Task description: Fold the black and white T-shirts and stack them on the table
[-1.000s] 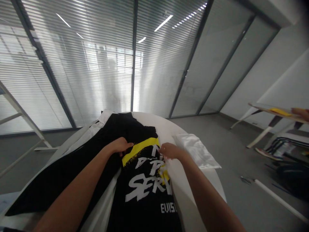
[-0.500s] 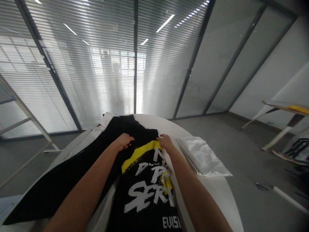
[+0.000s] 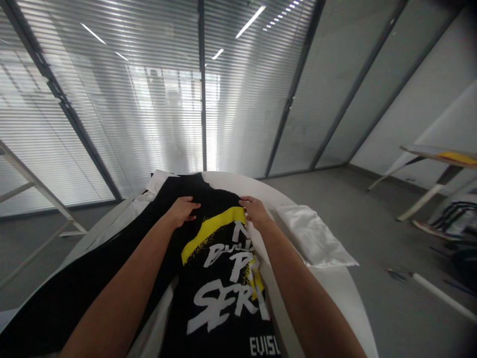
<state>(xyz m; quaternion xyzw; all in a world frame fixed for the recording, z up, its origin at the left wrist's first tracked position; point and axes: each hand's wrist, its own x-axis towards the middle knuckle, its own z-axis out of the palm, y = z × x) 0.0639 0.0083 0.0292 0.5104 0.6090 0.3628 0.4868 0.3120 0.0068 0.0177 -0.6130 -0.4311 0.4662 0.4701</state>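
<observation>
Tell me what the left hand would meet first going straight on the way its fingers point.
Likely the black printed garment just ahead, though whether the left hand already touches that cloth is unclear. If it skims over it, the right hand comes next in line.

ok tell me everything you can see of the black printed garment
The black printed garment looks like soft fabric, lying on a white table and running out of the bottom of the picture. A yellow band with a speckled lower edge crosses it; below come white brush-style letters, "SER" the clearest, then blocky ones starting "EVIS". More yellow shows at its right edge. The left hand and right hand have fingertips at the fabric near the band; their grip is unclear.
</observation>
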